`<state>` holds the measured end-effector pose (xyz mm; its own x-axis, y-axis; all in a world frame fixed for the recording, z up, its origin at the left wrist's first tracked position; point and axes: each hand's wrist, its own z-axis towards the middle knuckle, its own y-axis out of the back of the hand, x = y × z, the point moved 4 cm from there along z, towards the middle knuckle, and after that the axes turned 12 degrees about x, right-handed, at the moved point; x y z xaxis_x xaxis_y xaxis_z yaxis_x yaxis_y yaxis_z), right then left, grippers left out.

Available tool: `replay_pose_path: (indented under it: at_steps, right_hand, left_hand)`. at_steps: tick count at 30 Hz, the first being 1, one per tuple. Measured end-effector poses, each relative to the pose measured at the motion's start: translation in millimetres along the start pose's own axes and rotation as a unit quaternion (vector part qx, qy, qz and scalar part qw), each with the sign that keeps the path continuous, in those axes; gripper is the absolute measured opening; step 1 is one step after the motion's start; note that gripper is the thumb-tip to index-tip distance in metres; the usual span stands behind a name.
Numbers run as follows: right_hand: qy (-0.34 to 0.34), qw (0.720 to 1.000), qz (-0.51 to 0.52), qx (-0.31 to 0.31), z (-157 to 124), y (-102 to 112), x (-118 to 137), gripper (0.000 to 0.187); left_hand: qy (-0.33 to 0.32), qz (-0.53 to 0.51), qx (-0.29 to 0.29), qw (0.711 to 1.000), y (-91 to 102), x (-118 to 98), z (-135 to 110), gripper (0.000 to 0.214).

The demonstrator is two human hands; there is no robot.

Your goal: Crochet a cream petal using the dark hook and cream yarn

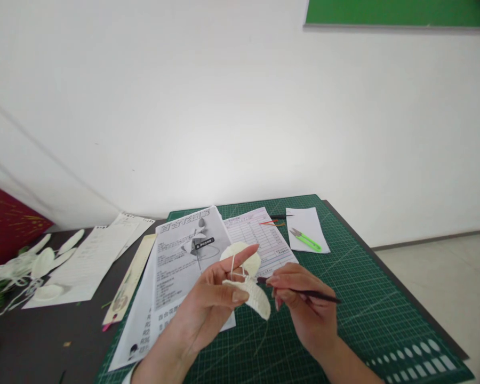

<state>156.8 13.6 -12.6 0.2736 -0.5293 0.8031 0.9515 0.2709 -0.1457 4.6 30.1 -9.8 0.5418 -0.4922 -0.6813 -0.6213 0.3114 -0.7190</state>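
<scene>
Just below the centre of the frame, 2 hands meet at a white crocheted curved piece (259,300). The left hand (204,303) pinches it under the thumb, index finger extended with a white yarn strand (232,265) over it. The right hand (306,303) grips a slim dark stick-like hook (318,294), its tip at the piece's edge. Beneath lies a green gridded cutting mat (356,293). Lime-green metal-bladed thread snips (311,243) rest on white paper (304,217) at right of centre; white petal-shaped pieces (44,261) lie at lower left.
</scene>
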Motion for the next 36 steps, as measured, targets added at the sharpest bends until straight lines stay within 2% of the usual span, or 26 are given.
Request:
replay_pose_path:
  at_steps: [3,8,19,23,28,33,36]
  right_hand:
    - [-0.036,0.995,0.092,-0.012,-1.1,4.1,-7.2,0.011]
    - [-0.047,0.988,0.147,-0.030,1.1,10.2,-7.0,0.007]
    - [-0.052,0.988,0.146,0.013,2.4,12.7,-2.1,0.009]
    - [-0.056,0.987,0.143,0.036,1.7,15.7,-2.2,0.009]
    - [-0.039,0.989,0.130,0.063,3.6,18.1,0.1,0.010]
    - [-0.053,0.988,0.132,0.056,4.8,20.7,1.4,0.010]
    - [-0.096,0.977,0.191,0.025,5.2,19.2,-2.9,0.010]
  left_hand:
    - [0.010,0.006,0.019,1.000,0.1,-3.2,-1.1,0.068]
    - [0.020,0.023,0.043,0.999,2.7,-6.5,-4.5,0.067]
    - [0.064,0.040,0.095,0.993,-1.1,-4.9,-8.0,0.063]
    - [0.088,0.043,0.117,0.988,-1.1,-4.7,-7.7,0.055]
    - [0.118,0.055,0.126,0.983,2.2,-3.3,-9.7,0.069]
    - [0.115,0.075,0.147,0.980,3.0,-3.3,-11.2,0.066]
    - [0.103,0.130,0.145,0.976,2.2,-6.4,-13.0,0.061]
